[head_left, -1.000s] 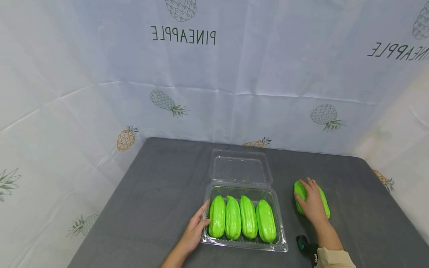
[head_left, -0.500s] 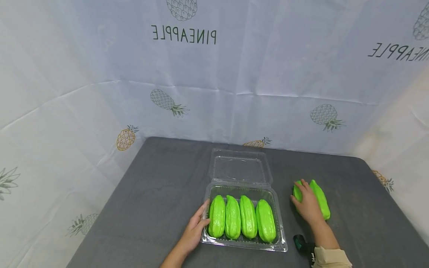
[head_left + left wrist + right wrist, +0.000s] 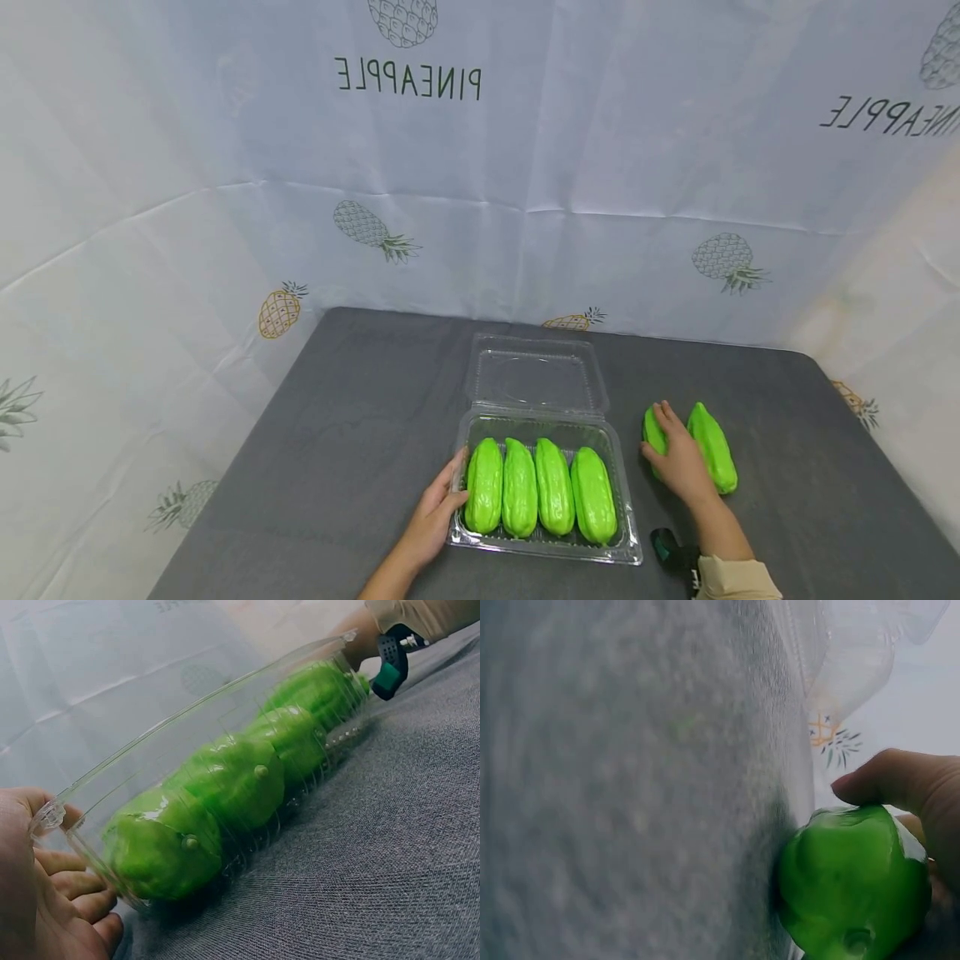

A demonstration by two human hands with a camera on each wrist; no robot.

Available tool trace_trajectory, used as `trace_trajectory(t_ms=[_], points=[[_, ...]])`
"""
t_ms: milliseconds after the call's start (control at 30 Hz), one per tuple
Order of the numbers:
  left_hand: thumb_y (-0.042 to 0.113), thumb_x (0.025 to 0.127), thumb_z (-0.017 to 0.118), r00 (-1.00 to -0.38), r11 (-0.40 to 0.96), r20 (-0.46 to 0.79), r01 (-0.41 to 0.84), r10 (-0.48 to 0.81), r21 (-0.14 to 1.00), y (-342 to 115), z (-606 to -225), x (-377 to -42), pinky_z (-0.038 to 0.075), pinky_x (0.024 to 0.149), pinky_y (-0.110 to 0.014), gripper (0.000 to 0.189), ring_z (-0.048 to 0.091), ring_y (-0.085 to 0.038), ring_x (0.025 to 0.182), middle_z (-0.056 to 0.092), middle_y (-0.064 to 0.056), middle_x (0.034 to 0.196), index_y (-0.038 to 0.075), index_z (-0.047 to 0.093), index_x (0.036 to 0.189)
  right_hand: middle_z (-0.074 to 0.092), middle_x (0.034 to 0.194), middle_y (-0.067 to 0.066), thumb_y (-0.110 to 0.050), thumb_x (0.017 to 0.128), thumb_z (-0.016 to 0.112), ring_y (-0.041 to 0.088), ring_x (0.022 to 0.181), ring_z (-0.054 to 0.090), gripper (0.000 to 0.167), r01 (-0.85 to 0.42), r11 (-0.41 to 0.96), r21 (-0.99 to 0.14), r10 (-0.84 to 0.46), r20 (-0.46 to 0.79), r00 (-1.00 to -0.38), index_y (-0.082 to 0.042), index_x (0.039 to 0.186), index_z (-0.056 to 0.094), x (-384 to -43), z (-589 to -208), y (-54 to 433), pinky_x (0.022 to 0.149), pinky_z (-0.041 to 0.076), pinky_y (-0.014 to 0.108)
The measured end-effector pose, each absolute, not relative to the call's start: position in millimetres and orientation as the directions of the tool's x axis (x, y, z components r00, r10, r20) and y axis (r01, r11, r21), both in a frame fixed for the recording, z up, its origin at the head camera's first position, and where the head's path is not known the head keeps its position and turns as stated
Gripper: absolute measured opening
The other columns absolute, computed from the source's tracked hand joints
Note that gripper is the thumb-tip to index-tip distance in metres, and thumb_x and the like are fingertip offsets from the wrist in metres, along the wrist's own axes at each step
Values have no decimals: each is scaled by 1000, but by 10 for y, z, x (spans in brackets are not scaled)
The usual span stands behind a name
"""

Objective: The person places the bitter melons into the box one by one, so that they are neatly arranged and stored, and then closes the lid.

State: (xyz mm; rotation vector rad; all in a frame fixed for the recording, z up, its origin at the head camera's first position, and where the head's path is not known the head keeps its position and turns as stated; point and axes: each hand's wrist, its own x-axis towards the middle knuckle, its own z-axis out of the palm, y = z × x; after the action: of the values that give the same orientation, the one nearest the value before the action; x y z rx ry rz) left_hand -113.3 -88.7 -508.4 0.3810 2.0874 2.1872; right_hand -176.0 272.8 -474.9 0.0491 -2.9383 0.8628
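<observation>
My left hand (image 3: 433, 517) grips the left rim of a clear plastic clamshell box (image 3: 547, 552), thumb at its edge and fingers along the side wall. Several green, ribbed, elongated fruits (image 3: 519, 487) lie side by side inside. Off to the box's right, my right hand (image 3: 686, 462) holds a similar green fruit (image 3: 652, 429), partly hidden under the palm. The right wrist view shows the thumb against one side of this fruit (image 3: 847, 881), which lies low, right by the tabletop. Another loose green fruit (image 3: 712, 450) rests just right of the hand.
The clamshell's hinged lid (image 3: 536, 377) lies folded back behind the box. A grey cloth-covered table (image 3: 360, 400) carries everything. A white curtain (image 3: 510, 150) with pineapple prints hangs behind it. A black wrist device (image 3: 667, 546) sits on the right forearm.
My right hand has drawn the left of the two loose fruits leftward, away from the other, opening a gap between them. My left hand stays on the box.
</observation>
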Motion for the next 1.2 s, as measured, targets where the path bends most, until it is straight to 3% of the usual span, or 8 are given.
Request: trace_trajectory(t_ms=[267,533,767,1200], points=[[-4,89,41,-961,-73,110,94,254,993,-895,-5076,-1127,20,101,-4,57,27,16,124,21,-28,150,-9,23,143,13,147,36,-5,84,59,55,130,20,69,-51,826,-562,-22,58,-998,10,142,24,-1774,-4809,2727,98,29,66],[-2,90,41,-959,-61,101,88,264,994,-903,-5065,-1124,19,102,-4,57,24,7,130,20,-27,151,-8,22,144,13,147,36,-5,85,58,55,129,22,67,-52,836,-546,-22,63,-998,10,141,25,-1784,-4827,2727,97,30,66],[-1,91,40,-959,-50,89,79,267,996,-905,-5063,-1114,19,101,-4,58,25,17,123,19,-27,151,-8,20,144,12,147,36,-4,85,57,55,131,19,66,-45,814,-579,-14,59,-998,9,141,25,-1771,-4817,2728,100,26,66],[-1,91,41,-959,-64,94,80,268,995,-900,-5060,-1117,19,101,-4,58,25,17,123,19,-27,151,-9,20,144,13,148,35,-5,85,58,54,131,19,67,-43,824,-565,-13,57,-998,8,142,25,-1767,-4813,2730,99,27,66]])
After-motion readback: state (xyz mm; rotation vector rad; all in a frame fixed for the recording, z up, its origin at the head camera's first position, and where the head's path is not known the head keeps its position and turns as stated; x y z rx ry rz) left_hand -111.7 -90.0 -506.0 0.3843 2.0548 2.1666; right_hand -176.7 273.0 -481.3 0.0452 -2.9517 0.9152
